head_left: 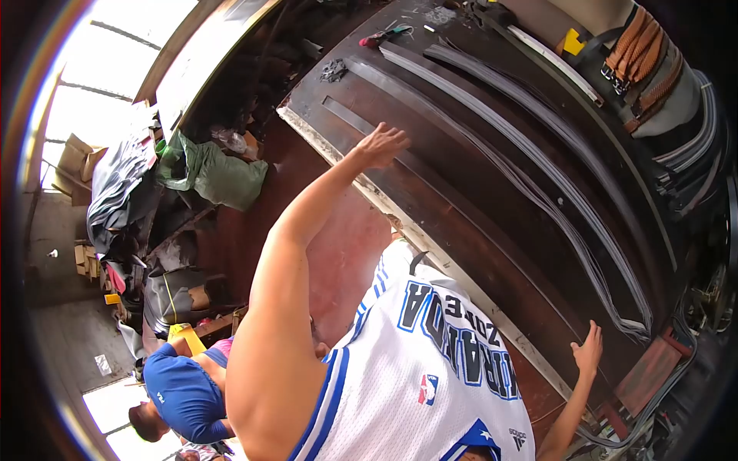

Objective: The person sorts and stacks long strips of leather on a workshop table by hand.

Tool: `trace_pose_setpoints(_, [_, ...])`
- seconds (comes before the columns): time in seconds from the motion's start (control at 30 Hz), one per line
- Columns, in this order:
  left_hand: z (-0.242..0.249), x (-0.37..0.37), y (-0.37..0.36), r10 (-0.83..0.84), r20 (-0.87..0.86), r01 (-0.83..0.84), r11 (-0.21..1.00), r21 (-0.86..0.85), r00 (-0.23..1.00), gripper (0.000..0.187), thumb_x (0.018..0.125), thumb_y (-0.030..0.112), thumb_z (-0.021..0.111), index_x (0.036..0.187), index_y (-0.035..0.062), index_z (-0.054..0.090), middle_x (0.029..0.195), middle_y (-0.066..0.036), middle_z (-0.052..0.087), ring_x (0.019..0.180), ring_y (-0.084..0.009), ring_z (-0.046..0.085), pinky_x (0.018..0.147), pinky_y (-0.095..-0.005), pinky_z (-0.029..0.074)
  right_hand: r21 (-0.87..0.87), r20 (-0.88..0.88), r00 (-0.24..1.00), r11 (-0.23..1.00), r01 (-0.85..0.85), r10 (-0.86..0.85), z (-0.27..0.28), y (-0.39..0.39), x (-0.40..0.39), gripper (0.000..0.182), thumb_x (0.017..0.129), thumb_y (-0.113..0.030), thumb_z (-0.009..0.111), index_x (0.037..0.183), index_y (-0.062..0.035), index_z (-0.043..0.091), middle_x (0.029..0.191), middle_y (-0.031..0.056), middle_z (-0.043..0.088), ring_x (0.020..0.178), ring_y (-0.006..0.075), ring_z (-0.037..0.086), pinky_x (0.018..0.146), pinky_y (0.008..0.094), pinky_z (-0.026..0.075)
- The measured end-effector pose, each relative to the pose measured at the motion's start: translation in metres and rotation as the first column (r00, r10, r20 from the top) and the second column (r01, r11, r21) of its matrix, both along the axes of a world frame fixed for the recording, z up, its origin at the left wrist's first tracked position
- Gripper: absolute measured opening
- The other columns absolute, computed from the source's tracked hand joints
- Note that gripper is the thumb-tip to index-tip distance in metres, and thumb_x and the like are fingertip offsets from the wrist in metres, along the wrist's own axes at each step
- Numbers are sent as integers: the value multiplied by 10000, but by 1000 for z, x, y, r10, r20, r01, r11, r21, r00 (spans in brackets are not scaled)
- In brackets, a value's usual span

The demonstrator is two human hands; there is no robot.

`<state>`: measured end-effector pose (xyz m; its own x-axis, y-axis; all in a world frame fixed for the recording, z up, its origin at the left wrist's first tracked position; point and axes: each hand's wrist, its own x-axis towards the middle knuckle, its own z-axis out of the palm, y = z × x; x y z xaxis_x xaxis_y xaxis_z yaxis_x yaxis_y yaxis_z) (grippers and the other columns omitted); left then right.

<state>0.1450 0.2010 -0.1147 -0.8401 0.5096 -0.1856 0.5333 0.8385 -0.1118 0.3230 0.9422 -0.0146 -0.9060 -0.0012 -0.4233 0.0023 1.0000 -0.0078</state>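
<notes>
My left hand (382, 146) is at the near edge of a dark worktable (461, 196), palm down with its fingers loosely stretched, over a long flat dark strip (453, 198) lying along that edge. Towards the table's other end, my right hand (588, 349) is held with fingers extended and thumb apart, close to the far end of the same strip. Beyond the strip lie long curved bundles of thin strips: a loose one (507, 165), a thicker pale-edged one (538, 157) and a dark one (530, 107). Neither hand appears to grasp anything.
Brown braided belts (638, 46) with buckles hang at the upper right. A red-handled tool (377, 38) and a dark crumpled scrap (333, 71) lie on the table. A green bag (231, 173) and piled dark material stand left. A person in blue (181, 388) is behind.
</notes>
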Motion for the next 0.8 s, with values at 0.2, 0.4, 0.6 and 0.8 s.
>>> trace_pose_setpoints(0.2, [0,3,-13,20,32,-26,982,187,999,643,730,207,761,1324,163,521,1191,-56,538,1195,-225,523,1053,-477,338,-307,-128,991,949,-66,27,12,-156,-37,764,717,-30,808,1398,-72,464,1422,159,461,1311,382,456,1094,451,393])
trace_pose_setpoints(0.4, [0,-23,-98,-21,91,2,978,207,996,597,749,228,753,1309,171,554,1223,-50,549,1190,-221,547,1060,-508,332,-412,-238,971,907,-91,-11,-2,-328,-83,761,743,-35,791,1428,-97,465,1474,147,431,1349,369,424,1124,453,363])
trace_pose_setpoints(0.6, [-9,-40,-172,-17,10,14,975,222,1000,526,732,211,752,1230,154,592,1203,-51,562,1165,-205,571,1071,-546,327,-539,-251,968,827,-160,23,-12,-497,-134,612,746,-87,803,1316,-78,579,1377,138,541,1269,351,518,1070,424,421])
trace_pose_setpoints(0.8, [-18,-51,-182,-146,-23,147,942,301,989,424,745,255,752,1138,133,651,1160,-48,582,1145,-218,583,1078,-547,338,-505,-281,944,810,-297,172,-53,-591,-173,651,736,-152,822,1329,-83,563,1345,116,560,1225,341,544,1050,424,443])
